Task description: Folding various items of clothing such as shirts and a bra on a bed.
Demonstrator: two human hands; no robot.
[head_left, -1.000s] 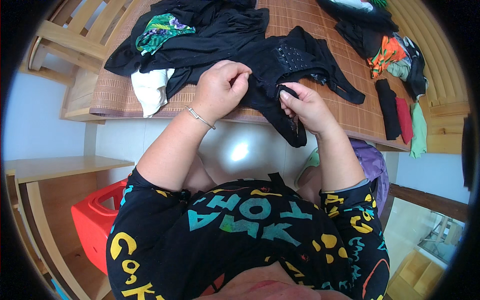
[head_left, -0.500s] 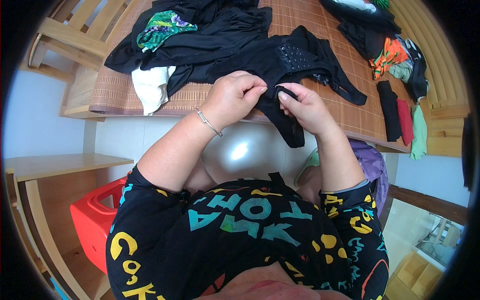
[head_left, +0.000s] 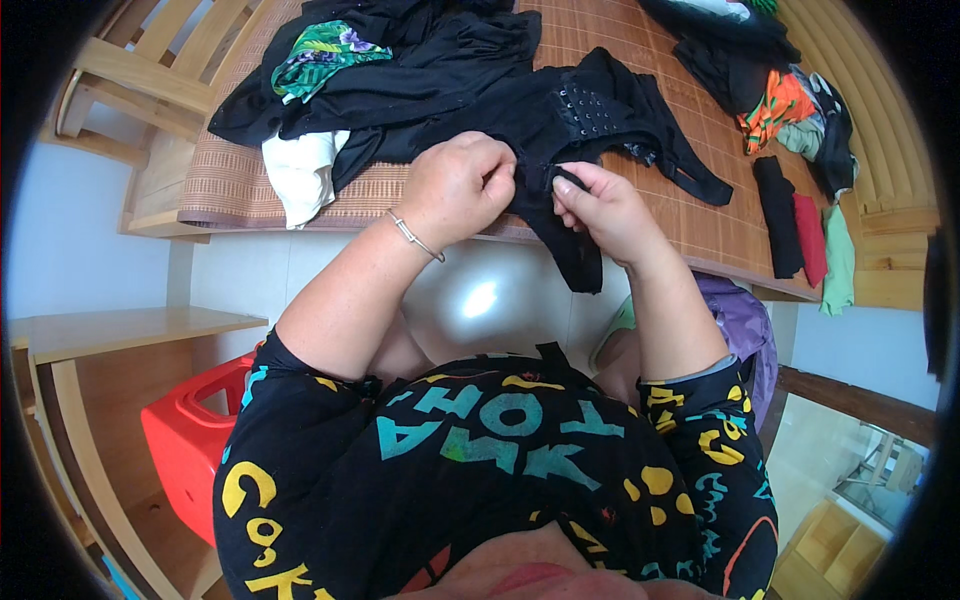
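A black undergarment point(head_left: 640, 110) with shoulder straps and a panel of small metal hooks or eyelets lies at the edge of the mat-covered bed. My left hand point(head_left: 465, 185) is closed on its near edge, fingers curled, with a metal bracelet on the wrist. Just to the right, my right hand point(head_left: 602, 212) pinches a narrow band of the same garment between thumb and fingers. From there a black strip point(head_left: 575, 262) hangs down over the bed's edge. A short stretch of dark cloth spans the gap between the hands.
Beyond the hands lie black clothes point(head_left: 450, 55), a green floral cloth point(head_left: 325, 60) and a white cloth point(head_left: 298, 178). Orange cloth point(head_left: 778, 108) and rolled black cloth point(head_left: 778, 215) sit at the right. A red stool point(head_left: 180, 455) stands by my left side, below a wooden shelf point(head_left: 130, 335).
My left hand has shifted slightly left and up, away from my right hand, and its fingers are curled more tightly. My right hand stays almost in place, still pinching the band.
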